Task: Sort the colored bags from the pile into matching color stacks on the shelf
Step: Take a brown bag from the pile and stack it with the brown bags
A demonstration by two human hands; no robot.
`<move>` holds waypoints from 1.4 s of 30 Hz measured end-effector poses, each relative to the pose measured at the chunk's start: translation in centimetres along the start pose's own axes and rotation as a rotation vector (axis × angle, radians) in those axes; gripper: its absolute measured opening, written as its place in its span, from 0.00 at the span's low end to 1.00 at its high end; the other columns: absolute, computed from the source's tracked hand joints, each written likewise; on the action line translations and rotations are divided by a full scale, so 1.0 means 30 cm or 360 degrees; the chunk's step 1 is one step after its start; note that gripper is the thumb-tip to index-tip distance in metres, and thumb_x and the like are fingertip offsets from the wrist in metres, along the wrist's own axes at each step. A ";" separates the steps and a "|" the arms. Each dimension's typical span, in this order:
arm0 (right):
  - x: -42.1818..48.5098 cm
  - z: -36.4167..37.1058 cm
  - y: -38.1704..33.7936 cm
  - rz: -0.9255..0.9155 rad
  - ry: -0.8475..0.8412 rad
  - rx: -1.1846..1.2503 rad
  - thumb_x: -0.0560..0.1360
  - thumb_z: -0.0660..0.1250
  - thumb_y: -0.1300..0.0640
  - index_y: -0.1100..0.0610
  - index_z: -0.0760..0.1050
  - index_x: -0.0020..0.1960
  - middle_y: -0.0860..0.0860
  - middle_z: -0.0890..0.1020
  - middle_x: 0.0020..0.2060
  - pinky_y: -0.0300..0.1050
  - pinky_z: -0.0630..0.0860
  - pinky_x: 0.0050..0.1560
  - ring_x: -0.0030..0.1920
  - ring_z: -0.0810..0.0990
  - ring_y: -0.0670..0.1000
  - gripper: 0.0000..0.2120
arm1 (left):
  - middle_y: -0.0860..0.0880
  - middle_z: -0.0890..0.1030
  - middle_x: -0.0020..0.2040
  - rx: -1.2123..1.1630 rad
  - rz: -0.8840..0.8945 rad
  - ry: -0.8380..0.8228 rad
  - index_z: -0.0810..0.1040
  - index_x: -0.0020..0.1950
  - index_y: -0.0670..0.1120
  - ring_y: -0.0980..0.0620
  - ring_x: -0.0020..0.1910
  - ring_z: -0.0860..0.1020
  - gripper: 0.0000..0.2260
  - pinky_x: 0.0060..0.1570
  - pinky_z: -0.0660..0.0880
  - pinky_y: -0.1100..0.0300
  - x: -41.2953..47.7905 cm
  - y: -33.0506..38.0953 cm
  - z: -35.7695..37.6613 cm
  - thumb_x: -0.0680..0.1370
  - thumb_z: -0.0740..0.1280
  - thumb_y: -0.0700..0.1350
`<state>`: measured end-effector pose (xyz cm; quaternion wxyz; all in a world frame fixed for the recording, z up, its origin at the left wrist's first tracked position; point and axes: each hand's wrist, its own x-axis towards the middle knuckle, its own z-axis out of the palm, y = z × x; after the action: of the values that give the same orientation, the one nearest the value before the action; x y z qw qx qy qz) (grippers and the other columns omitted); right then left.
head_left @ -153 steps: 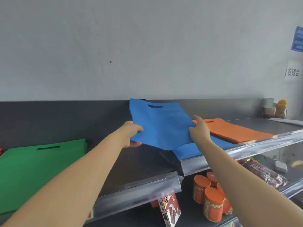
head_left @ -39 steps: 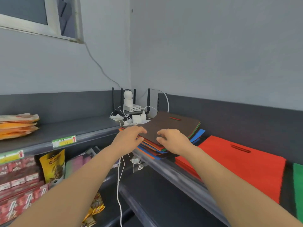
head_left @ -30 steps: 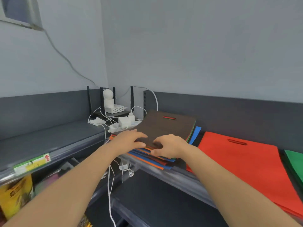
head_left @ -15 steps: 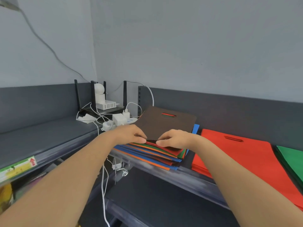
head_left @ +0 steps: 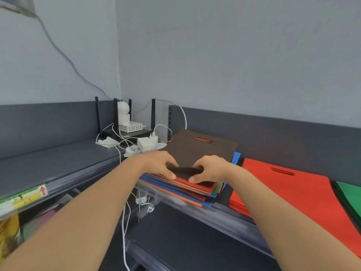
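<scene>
Lifted further, the brown bag [head_left: 197,151] (matte, edge curling) is pinched by left hand [head_left: 156,165] and right hand [head_left: 212,169].

This looks like a small shop. Long dark grey metal shelves [head_left: 58,163] run along the walls, with clear plastic strips [head_left: 224,218] on their front edges. At 8 o'clock a green and yellow price tag with a red arrow [head_left: 23,196] sits in one strip. A blurry yellow packet [head_left: 8,231] lies below it. At 3 o'clock flat red cloth bags [head_left: 293,192] lie in a stack.
</scene>
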<state>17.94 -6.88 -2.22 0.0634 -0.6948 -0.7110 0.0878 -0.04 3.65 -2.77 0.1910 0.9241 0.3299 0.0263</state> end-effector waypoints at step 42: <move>-0.183 0.037 0.124 0.0908 0.0669 0.2906 0.81 0.52 0.44 0.64 0.70 0.57 0.65 0.80 0.39 0.45 0.79 0.24 0.35 0.81 0.61 0.23 | 0.49 0.80 0.46 0.1234 0.0220 0.0964 0.68 0.62 0.50 0.42 0.44 0.80 0.12 0.29 0.62 0.58 -0.036 0.276 0.170 0.80 0.54 0.42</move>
<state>21.48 -12.33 -3.93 0.6785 -0.5259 -0.1491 0.4907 4.98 -4.59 -4.33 -0.2733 0.8977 0.2941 0.1817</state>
